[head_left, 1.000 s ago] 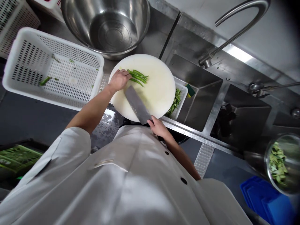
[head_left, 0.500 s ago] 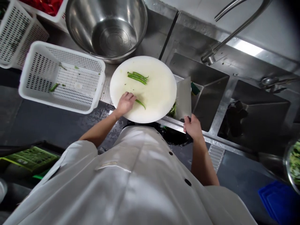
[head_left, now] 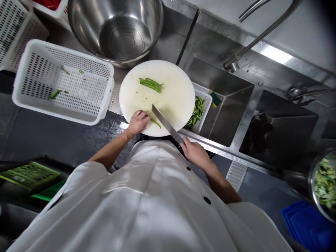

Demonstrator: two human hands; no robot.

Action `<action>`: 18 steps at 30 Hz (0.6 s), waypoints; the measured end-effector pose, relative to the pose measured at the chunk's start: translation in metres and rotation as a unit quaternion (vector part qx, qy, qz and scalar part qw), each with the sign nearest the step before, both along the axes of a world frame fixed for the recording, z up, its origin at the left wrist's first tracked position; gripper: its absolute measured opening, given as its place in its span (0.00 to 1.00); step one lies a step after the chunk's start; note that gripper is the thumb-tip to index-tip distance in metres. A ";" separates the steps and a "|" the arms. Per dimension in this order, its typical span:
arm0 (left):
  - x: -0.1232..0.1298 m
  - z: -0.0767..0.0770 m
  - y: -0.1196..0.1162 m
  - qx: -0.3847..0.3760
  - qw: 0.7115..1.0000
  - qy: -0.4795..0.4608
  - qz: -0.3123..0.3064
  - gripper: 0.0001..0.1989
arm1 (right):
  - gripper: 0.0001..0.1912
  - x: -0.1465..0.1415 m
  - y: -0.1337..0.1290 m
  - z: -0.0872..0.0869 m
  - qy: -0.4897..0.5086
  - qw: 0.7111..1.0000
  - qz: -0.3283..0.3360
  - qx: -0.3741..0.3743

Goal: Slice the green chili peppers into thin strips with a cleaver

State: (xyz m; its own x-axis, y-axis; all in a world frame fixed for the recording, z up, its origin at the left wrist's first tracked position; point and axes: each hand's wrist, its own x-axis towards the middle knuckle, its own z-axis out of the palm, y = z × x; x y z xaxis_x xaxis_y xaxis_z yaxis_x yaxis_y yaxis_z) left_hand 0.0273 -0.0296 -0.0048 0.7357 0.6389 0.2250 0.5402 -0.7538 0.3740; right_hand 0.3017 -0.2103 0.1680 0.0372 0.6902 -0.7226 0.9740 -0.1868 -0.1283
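My left hand (head_left: 139, 121) is closed on one end of a long green chili pepper (head_left: 155, 123), holding it on the round white cutting board (head_left: 181, 87) near the edge closest to me. In my right hand (head_left: 195, 152) is the handle of a cleaver (head_left: 166, 123); its blade stands on edge over the board, just right of the pepper. Several more green chili peppers (head_left: 151, 85) lie side by side toward the back of the board. Cut green pepper pieces (head_left: 197, 111) fill a white basket (head_left: 207, 110) at the board's right, partly hidden beneath it.
Left of the board stands a white perforated basket (head_left: 19, 87) with a few green scraps. A large steel bowl (head_left: 157, 28) sits behind it. To the right are a sink (head_left: 236, 105) with a sponge (head_left: 215, 99) and a curved faucet (head_left: 262, 36).
The cleaver has swung left from beside the board to over it, and its blade has turned from broadside to edge-on. The basket of cut pieces now shows. My left hand stays on the pepper.
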 end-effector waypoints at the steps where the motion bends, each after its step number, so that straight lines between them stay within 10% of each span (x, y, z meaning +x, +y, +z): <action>1: 0.000 0.000 -0.001 -0.001 1.000 0.001 0.000 0.15 | 0.21 0.000 0.001 0.005 0.001 1.000 0.012 -0.010; 18: 0.002 -0.009 -0.004 0.017 1.000 -0.012 0.002 0.16 | 0.18 -0.024 0.040 -0.010 0.028 0.999 0.046 0.001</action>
